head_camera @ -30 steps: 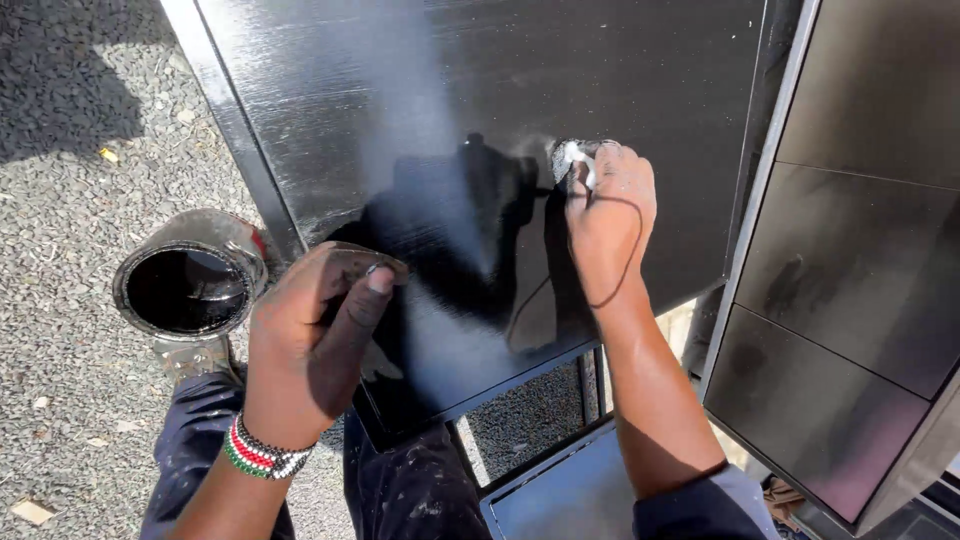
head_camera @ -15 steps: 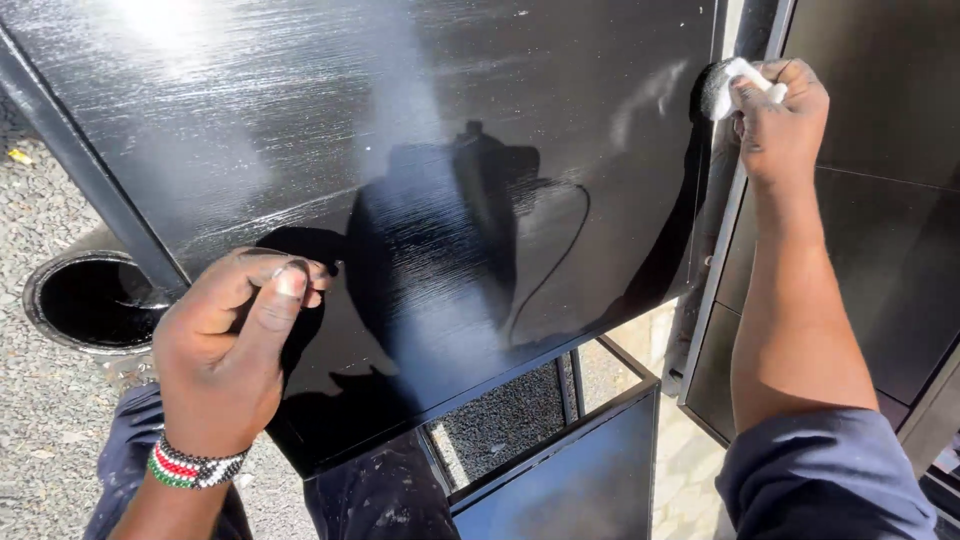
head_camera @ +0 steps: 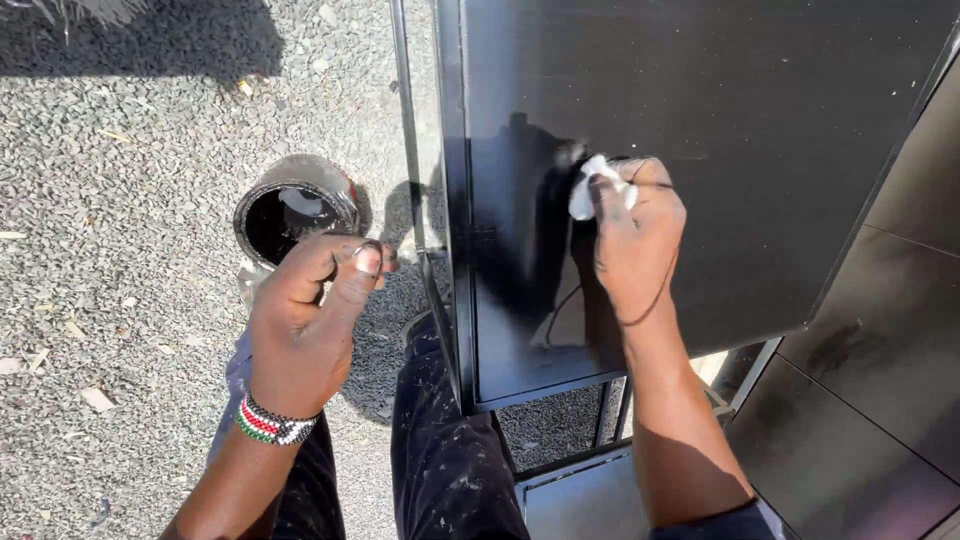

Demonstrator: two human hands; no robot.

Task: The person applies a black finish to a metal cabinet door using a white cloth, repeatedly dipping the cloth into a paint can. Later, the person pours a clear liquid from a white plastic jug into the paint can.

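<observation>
The right hand [head_camera: 635, 240] grips a small white cloth [head_camera: 592, 185] in closed fingers, pressing it against the glossy black metal panel [head_camera: 720, 120]. The left hand [head_camera: 305, 325], wearing a beaded wristband [head_camera: 268, 424], hangs loosely curled and empty above the gravel [head_camera: 120, 200], just in front of an open can of black paint [head_camera: 290, 208].

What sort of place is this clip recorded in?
Probably an outdoor yard used as a painting or metal workshop: sunlit grey gravel ground, an open round tin of black paint, and a glossy black metal panel that the right hand wipes with a white rag.
</observation>
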